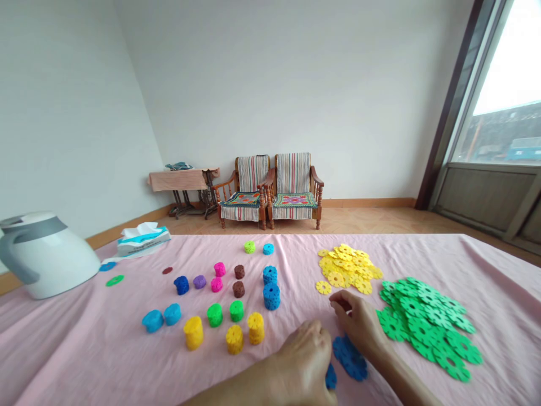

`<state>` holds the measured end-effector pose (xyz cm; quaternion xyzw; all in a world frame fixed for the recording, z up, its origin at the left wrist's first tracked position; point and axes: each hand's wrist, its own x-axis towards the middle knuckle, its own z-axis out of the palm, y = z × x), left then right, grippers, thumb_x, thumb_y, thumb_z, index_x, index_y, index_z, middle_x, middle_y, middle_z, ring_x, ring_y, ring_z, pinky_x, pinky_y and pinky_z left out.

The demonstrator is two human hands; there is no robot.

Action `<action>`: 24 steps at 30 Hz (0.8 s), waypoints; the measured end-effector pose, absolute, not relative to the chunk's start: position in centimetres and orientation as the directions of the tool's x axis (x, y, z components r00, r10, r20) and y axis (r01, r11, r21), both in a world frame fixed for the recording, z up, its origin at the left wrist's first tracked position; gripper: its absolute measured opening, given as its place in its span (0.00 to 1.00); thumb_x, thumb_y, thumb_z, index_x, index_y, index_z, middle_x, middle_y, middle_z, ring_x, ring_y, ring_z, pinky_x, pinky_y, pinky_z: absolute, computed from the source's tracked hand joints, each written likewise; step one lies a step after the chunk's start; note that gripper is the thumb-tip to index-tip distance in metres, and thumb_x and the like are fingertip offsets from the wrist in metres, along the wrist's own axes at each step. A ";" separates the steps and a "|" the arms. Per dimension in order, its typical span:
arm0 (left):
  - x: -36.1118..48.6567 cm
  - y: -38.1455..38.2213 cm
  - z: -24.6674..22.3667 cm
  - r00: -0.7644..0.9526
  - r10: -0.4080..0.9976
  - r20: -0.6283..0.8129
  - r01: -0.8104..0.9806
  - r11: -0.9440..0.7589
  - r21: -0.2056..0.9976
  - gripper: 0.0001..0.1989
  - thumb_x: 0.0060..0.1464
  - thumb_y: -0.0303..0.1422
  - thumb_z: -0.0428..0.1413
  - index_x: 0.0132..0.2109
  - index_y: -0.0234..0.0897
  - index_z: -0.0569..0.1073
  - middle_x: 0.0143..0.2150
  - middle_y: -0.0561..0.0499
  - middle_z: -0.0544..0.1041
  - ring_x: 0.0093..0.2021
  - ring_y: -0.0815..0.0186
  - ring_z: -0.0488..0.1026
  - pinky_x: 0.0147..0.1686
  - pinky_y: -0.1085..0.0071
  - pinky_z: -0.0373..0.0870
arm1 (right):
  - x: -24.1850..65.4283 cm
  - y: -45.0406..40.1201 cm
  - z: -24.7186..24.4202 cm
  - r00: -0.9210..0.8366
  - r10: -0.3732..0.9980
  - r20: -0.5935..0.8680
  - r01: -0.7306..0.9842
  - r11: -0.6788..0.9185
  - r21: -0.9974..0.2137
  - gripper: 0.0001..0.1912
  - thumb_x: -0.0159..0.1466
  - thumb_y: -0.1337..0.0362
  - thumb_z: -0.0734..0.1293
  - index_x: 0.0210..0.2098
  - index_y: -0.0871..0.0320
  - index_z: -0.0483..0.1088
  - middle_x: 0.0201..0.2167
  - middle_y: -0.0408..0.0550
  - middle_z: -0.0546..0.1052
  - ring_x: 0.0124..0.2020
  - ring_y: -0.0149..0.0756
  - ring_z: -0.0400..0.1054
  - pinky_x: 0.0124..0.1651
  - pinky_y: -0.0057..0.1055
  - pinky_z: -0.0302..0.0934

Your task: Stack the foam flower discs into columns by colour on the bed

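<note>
Blue discs are being flanked on the bench by curled left hand and part-curled right hand, grip contents not discernible, while green pile scatter is being risked by right forearm brushing.

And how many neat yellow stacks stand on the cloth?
3: the left stack, the middle stack and the right stack, closest to the left hand. That hand and its arm could hide others.
</note>
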<state>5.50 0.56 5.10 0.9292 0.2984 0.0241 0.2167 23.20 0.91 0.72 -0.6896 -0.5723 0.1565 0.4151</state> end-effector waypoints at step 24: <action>-1.6 16.8 10.6 0.623 0.714 0.320 0.583 -0.697 0.418 0.13 0.38 0.28 0.60 0.36 0.35 0.73 0.36 0.51 0.70 0.35 0.64 0.69 0.34 0.72 0.67 | 16.2 4.3 2.1 0.104 0.944 0.314 0.694 0.158 -0.703 0.11 0.54 0.73 0.60 0.35 0.59 0.70 0.33 0.48 0.76 0.32 0.34 0.71 0.35 0.27 0.60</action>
